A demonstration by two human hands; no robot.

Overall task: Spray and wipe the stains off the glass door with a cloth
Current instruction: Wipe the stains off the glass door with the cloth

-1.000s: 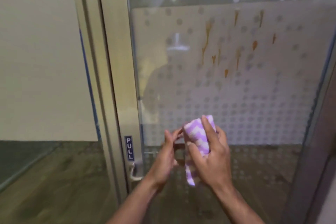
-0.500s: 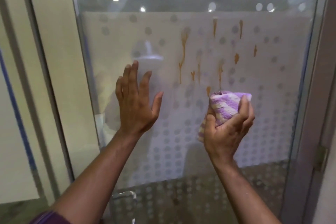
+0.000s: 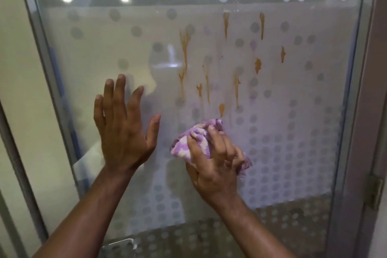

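The glass door fills the view, frosted with a grey dot pattern. Several orange-brown drip stains run down its upper middle. My left hand lies flat against the glass with fingers spread, left of the stains. My right hand grips a bunched purple-and-white cloth and presses it on the glass just below the lowest stain. No spray bottle is in view.
The door's metal frame runs down the left, and a hinge sits on the right frame. A metal handle shows at the bottom edge. A cream wall panel lies beyond the left frame.
Both hands rose from near the handle to the frosted glass. My left hand let go of the cloth and went flat on the pane. My right hand shifted the cloth left, under the stains.
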